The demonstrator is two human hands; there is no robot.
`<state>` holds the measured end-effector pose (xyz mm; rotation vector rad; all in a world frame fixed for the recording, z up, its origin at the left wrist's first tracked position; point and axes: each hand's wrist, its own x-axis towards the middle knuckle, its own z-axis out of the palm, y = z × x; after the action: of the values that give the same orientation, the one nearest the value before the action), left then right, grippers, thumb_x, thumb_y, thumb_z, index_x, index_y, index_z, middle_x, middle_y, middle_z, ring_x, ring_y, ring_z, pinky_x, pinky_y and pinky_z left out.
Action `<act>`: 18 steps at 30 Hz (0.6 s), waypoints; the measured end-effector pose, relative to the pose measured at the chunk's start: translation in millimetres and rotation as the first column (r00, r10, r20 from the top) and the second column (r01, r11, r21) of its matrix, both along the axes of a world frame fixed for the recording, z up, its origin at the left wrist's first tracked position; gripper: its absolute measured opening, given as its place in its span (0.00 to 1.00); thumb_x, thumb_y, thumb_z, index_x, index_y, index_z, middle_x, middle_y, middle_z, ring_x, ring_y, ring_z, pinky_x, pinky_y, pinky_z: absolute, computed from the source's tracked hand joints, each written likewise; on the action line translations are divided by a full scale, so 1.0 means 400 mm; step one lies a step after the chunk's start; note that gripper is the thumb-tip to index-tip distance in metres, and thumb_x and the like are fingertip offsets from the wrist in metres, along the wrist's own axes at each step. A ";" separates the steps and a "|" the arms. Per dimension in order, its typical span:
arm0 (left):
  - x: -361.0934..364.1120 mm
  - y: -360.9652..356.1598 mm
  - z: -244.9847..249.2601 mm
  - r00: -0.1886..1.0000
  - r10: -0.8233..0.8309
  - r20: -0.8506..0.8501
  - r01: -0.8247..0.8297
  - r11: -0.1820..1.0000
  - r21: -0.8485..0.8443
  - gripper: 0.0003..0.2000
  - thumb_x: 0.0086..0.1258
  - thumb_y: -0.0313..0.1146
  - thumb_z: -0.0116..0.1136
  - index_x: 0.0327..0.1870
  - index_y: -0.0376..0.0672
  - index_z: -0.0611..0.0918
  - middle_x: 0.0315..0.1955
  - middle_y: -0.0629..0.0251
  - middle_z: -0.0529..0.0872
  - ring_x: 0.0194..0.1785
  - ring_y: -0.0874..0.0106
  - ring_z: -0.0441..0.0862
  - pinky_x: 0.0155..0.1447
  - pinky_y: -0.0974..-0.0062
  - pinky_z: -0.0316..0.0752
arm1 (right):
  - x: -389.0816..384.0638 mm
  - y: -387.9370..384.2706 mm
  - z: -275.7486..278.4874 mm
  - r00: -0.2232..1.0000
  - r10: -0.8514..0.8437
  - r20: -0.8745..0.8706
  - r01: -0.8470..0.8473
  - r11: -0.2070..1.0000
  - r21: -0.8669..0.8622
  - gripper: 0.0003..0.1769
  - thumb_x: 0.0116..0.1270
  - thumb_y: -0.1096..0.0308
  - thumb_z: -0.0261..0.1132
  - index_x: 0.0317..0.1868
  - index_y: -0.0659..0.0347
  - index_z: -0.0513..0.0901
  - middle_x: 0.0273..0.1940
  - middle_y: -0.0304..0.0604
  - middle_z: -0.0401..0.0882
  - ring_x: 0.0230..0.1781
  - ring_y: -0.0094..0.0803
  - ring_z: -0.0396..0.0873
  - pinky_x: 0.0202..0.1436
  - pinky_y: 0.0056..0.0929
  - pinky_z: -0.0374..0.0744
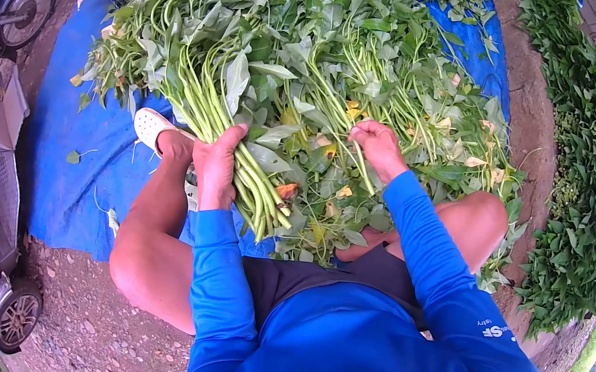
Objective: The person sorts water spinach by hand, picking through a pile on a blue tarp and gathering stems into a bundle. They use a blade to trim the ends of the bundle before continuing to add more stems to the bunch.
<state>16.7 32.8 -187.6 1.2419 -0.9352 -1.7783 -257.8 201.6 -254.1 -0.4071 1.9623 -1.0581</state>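
My left hand [217, 165] is wrapped round a thick bunch of water spinach [201, 95]. Its cut stem ends point down toward my lap, and its leaves spread away at the top. To the right, my right hand [379, 149] pinches a single water spinach stem [329, 97] between thumb and fingers. Beneath both hands lies a broad pile of loose water spinach [301, 7], with yellowed leaves [330, 149] scattered in it. The fingers of my left hand are partly hidden behind the bunch.
A blue tarp [69, 170] lies under the pile. My bent legs flank the heap, one foot in a white clog [151, 127]. At left are a wheel [25, 14] and a vehicle with a small tyre [17, 316]. More greens [585, 165] line the right side.
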 end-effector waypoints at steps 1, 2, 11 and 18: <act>-0.005 0.002 -0.007 1.000 -0.005 -0.008 0.005 1.000 0.004 0.17 0.68 0.26 0.74 0.55 0.32 0.84 0.43 0.62 0.91 0.41 0.71 0.88 0.50 0.71 0.85 | -0.003 0.010 0.058 0.998 -0.045 0.053 0.049 0.997 -0.059 0.14 0.80 0.69 0.68 0.61 0.65 0.86 0.47 0.40 0.91 0.48 0.26 0.87 0.54 0.31 0.84; -0.011 0.005 -0.009 1.000 -0.011 -0.014 0.011 1.000 0.009 0.17 0.68 0.26 0.74 0.56 0.32 0.84 0.43 0.62 0.91 0.41 0.71 0.88 0.49 0.71 0.84 | -0.011 0.023 0.093 0.990 -0.086 0.111 0.099 0.988 -0.116 0.19 0.81 0.71 0.67 0.67 0.66 0.82 0.51 0.41 0.90 0.46 0.24 0.86 0.51 0.27 0.84; -0.030 0.051 0.036 0.996 -0.089 -0.018 0.089 0.996 0.024 0.19 0.68 0.27 0.75 0.58 0.34 0.83 0.44 0.64 0.91 0.42 0.71 0.88 0.50 0.72 0.84 | -0.080 0.104 0.246 0.864 -0.150 0.480 0.227 0.968 -0.106 0.23 0.83 0.67 0.63 0.74 0.61 0.75 0.52 0.40 0.85 0.42 0.26 0.84 0.38 0.27 0.83; -0.023 0.073 0.036 0.989 -0.151 0.010 0.150 0.989 0.016 0.16 0.66 0.25 0.74 0.54 0.34 0.85 0.42 0.63 0.91 0.39 0.72 0.87 0.47 0.71 0.83 | -0.063 0.138 0.183 0.992 -0.104 -0.077 0.107 0.994 0.024 0.10 0.78 0.62 0.71 0.49 0.61 0.86 0.34 0.32 0.81 0.27 0.21 0.78 0.27 0.25 0.77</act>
<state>7.5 61.9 -173.3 1.2197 -1.0479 -1.8998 -282.9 257.0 -180.9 -0.3355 2.0834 -1.0943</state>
